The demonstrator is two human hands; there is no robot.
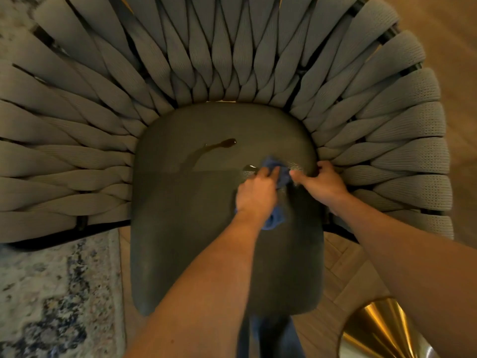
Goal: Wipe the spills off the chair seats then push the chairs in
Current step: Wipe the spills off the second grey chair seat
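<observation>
Wiping stage, early. Crumpled blue cloth (280, 174) pressed on dark grey padded chair seat (180, 228) by left hand (256, 195), fingers curled over cloth. Right hand (321, 182) rests at seat's right edge, fingers bent, grip unclear. Dark liquid streak (214, 148) not yet wiped. Pushing-in judged outstanding.

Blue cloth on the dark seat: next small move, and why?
Probably sweep the crumpled blue cloth leftward and up the dark chair seat toward the long brown spill streak. The left hand presses the cloth beside a small wet patch, while the streak lies unwiped beyond it. The right hand rests at the seat's edge.
</observation>
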